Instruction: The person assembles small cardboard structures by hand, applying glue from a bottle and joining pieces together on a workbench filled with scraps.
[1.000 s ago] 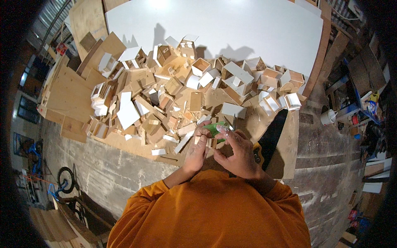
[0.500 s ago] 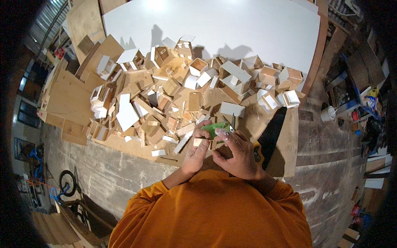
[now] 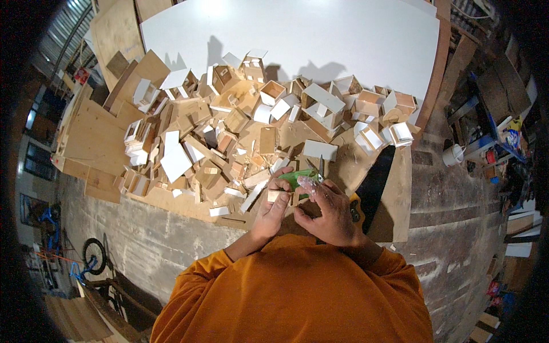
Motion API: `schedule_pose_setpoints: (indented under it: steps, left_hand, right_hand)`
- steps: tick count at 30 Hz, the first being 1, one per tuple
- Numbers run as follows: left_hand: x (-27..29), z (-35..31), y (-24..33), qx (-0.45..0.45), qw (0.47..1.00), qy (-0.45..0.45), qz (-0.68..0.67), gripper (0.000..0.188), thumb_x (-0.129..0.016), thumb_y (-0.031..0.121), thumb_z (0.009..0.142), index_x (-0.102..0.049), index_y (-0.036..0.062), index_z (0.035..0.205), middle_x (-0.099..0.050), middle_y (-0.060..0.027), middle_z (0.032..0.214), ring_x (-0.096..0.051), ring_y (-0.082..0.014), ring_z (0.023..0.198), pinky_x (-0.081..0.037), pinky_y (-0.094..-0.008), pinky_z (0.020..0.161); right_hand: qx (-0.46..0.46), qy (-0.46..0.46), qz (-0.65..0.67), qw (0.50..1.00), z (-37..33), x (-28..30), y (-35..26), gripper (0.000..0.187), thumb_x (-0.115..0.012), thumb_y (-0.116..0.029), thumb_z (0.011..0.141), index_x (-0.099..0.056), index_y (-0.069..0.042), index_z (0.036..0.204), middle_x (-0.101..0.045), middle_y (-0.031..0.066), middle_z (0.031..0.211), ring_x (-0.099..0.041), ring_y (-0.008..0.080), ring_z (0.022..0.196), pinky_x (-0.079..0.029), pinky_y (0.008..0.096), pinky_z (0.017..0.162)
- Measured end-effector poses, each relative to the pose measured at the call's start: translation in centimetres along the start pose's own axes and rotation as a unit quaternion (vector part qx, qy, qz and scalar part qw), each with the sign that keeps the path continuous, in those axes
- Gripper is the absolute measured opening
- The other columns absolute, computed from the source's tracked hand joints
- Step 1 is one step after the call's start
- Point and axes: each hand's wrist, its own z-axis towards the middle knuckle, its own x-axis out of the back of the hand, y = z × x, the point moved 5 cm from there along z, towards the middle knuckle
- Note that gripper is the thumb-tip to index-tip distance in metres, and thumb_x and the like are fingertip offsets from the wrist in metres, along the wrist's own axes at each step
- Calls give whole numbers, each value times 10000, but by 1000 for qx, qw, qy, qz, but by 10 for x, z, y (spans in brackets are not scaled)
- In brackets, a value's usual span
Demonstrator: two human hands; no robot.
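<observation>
My left hand [image 3: 269, 219] is closed on a small pale wooden block [image 3: 275, 195], pinched between thumb and fingers. Facing it from the right is my right hand [image 3: 330, 216], its fingers bent and thumb apart, with nothing clearly held. White smears coat its forefinger. Just beyond the fingertips lies a green plastic item [image 3: 293, 178], partly covered by both hands; its kind is unclear. Beside it a dark pointed tool [image 3: 321, 166] sticks out past my right fingers. To the right rests a handsaw [image 3: 378, 178] with a black blade and a yellow-and-black handle.
Small model houses and box shapes [image 3: 323, 108] of wood and white board crowd the worktable [image 3: 398, 208]. Loose offcuts [image 3: 176, 155] lie in a heap at left. A large white board [image 3: 297, 34] spans the back. Right of the table, a white bucket [image 3: 453, 155] stands.
The view has shifted very slightly. Both hands and the wooden block keep almost the same place.
</observation>
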Motion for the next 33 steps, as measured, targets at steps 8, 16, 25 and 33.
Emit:
schedule_pose_setpoints:
  steps: [8, 16, 25, 33]
  left_hand:
    - [-1, -2, 3, 131, 984, -2, -124, 408, -330, 329, 1002, -379, 40, 1285, -448, -154, 1291, -478, -275, 1169, -360, -422, 1022]
    - [5, -8, -18, 215, 909, 77, -347, 488, -341, 432, 982, -384, 29, 1254, -465, -177, 1283, -492, -312, 1175, -402, -450, 1015]
    - [25, -23, -51, 207, 846, -33, -491, 495, -334, 431, 984, -379, 62, 1310, -461, -202, 1304, -507, -307, 1167, -404, -450, 992]
    - [12, -13, -23, 248, 856, 77, -447, 512, -321, 401, 988, -329, 50, 1360, -394, -179, 1386, -399, -332, 1278, -341, -488, 1062]
  right_hand:
    - [20, -4, -30, 999, 13, 2, -13, 611, -788, -143, 661, -507, -30, 1192, -608, 144, 971, -581, 327, 858, -484, 400, 737]
    - [-68, -80, -6, 994, 6, -13, 8, 795, -757, -202, 708, -337, -17, 1356, -460, 207, 1293, -467, 401, 1156, -390, 439, 963]
    - [-132, -92, 94, 983, -7, -29, 32, 799, -708, -154, 753, -260, 8, 1395, -450, 247, 1281, -462, 375, 1189, -382, 435, 985]
    - [-87, 1, 15, 996, -10, -16, 38, 609, -728, -183, 738, -445, 22, 1237, -443, 213, 1289, -406, 376, 1227, -340, 445, 1013]
